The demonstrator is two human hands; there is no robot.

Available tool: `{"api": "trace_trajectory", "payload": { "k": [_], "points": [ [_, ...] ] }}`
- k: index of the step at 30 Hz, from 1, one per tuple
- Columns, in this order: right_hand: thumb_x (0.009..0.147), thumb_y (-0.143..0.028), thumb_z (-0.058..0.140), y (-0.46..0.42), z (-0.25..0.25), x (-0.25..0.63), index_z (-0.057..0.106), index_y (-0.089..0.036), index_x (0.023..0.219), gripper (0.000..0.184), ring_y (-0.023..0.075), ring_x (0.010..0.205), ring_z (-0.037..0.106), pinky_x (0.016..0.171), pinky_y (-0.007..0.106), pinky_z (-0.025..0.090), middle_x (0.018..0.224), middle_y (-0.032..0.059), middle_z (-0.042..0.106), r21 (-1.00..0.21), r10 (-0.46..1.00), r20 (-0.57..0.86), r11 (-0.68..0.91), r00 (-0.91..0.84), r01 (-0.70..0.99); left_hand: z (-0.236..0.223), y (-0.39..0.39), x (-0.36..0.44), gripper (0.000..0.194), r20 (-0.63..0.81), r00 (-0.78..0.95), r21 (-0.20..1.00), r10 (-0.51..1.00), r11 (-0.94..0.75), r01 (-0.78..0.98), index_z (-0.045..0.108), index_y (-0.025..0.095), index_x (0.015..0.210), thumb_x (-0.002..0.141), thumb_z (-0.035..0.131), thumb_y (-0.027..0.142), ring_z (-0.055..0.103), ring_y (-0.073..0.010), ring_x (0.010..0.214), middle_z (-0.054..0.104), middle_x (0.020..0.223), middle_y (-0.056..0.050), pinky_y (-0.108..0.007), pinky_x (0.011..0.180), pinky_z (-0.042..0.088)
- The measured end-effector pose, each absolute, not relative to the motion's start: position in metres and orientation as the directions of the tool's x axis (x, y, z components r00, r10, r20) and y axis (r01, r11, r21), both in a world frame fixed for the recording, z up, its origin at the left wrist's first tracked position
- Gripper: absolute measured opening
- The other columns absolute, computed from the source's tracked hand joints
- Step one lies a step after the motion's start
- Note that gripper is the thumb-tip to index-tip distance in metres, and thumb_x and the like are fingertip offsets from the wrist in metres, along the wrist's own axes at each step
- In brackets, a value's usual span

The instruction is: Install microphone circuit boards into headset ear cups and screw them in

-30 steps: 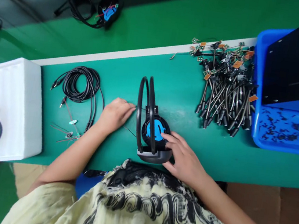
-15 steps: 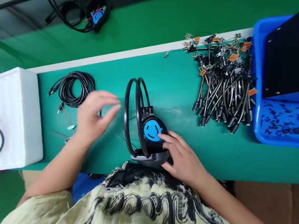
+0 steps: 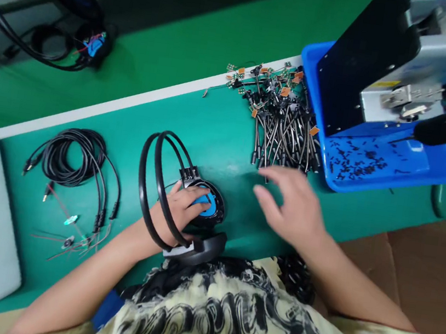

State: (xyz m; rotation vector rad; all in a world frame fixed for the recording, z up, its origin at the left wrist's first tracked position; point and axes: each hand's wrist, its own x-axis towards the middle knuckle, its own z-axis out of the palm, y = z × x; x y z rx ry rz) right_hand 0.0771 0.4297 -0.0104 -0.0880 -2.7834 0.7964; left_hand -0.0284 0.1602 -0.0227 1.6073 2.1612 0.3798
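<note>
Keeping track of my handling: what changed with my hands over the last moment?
The right hand let go of the headset and moved toward the pile of cable parts; the left hand reached through the headband onto its blue disc. The pile stayed as it was.

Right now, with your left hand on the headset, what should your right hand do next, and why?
Probably pick from the pile of wired stalks: the right hand hovers open and empty beside it, while the left hand rests on the black headset.
</note>
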Motion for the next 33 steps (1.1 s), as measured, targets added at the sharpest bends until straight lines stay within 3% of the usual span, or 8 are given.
{"api": "trace_trajectory", "payload": {
  "k": [2,4,9,12,19,26,30,33],
  "points": [
    [0.093,-0.037,0.049,0.452,-0.008,0.053,0.059,-0.019,0.114,0.029,0.0265,0.1,0.059,0.083,0.04,0.05,0.106,0.0108,0.065,-0.377,0.311,0.238,0.903,-0.92,0.207,-0.024,0.162,-0.027,0.038,-0.115,-0.287,0.448,0.951,0.307,0.839,0.059,0.02,0.122,0.088,0.059,0.037,0.05,-0.0321,0.128,0.054,0.137,-0.016,-0.063,0.112,0.029],
    [0.089,-0.034,0.054,0.469,-0.01,0.03,0.058,-0.018,0.116,0.032,0.0272,0.095,0.06,0.076,0.037,0.049,0.104,0.0115,0.065,-0.299,0.393,0.237,0.9,-0.889,0.318,-0.03,0.164,-0.025,0.027,-0.038,-0.325,0.446,0.945,0.307,0.841,0.064,0.022,0.115,0.092,0.053,0.033,0.053,-0.027,0.126,0.059,0.132,-0.013,-0.056,0.114,0.03],
    [0.083,-0.023,0.055,0.481,-0.021,0.003,0.053,-0.016,0.128,0.046,0.0248,0.081,0.061,0.07,0.035,0.048,0.092,0.0093,0.068,-0.307,0.437,0.167,0.875,-0.884,0.374,-0.051,0.158,-0.022,0.021,0.103,-0.376,0.463,0.921,0.29,0.838,0.068,0.026,0.107,0.092,0.054,0.028,0.06,-0.0243,0.12,0.066,0.123,-0.008,-0.051,0.112,0.037],
    [0.082,-0.02,0.054,0.481,-0.019,0.006,0.052,-0.015,0.131,0.05,0.0226,0.079,0.061,0.074,0.036,0.05,0.087,0.007,0.067,-0.381,0.45,0.219,0.856,-0.866,0.348,-0.052,0.154,-0.021,0.021,0.135,-0.376,0.478,0.917,0.272,0.835,0.068,0.026,0.108,0.092,0.055,0.026,0.06,-0.0233,0.12,0.067,0.124,-0.007,-0.051,0.113,0.036],
    [0.084,-0.02,0.051,0.472,0.004,0.024,0.065,-0.02,0.102,0.023,0.0159,0.073,0.059,0.071,0.029,0.051,0.09,0.005,0.062,-0.511,0.368,0.379,0.848,-0.849,0.139,-0.033,0.159,-0.029,0.019,0.139,-0.371,0.505,0.918,0.257,0.824,0.067,0.023,0.105,0.094,0.052,0.025,0.064,-0.0208,0.112,0.07,0.116,-0.006,-0.042,0.095,0.05],
    [0.084,-0.019,0.05,0.471,0.006,0.019,0.067,-0.016,0.102,0.025,0.0231,0.079,0.06,0.074,0.037,0.049,0.089,0.0101,0.064,-0.324,0.311,0.177,0.914,-0.934,0.243,-0.041,0.158,-0.04,0.018,0.208,-0.418,0.516,0.884,0.264,0.815,0.067,0.023,0.104,0.093,0.053,0.027,0.065,-0.0197,0.108,0.071,0.11,-0.006,-0.039,0.094,0.05],
    [0.088,-0.023,0.048,0.479,0.0,0.013,0.064,-0.017,0.107,0.026,0.0218,0.082,0.061,0.077,0.035,0.049,0.092,0.0094,0.065,-0.368,0.309,0.243,0.906,-0.92,0.207,-0.039,0.159,-0.041,0.018,0.183,-0.424,0.564,0.887,0.259,0.784,0.066,0.022,0.106,0.093,0.053,0.026,0.065,-0.0183,0.107,0.072,0.108,-0.005,-0.036,0.095,0.05],
    [0.088,-0.024,0.047,0.478,0.001,0.015,0.066,-0.019,0.101,0.023,0.0218,0.078,0.061,0.072,0.035,0.048,0.088,0.0084,0.065,-0.352,0.255,0.177,0.918,-0.95,0.181,-0.034,0.161,-0.041,0.018,0.204,-0.446,0.602,0.872,0.248,0.759,0.066,0.022,0.106,0.093,0.055,0.026,0.066,-0.0176,0.105,0.072,0.106,-0.005,-0.034,0.094,0.051]
  ]
}}
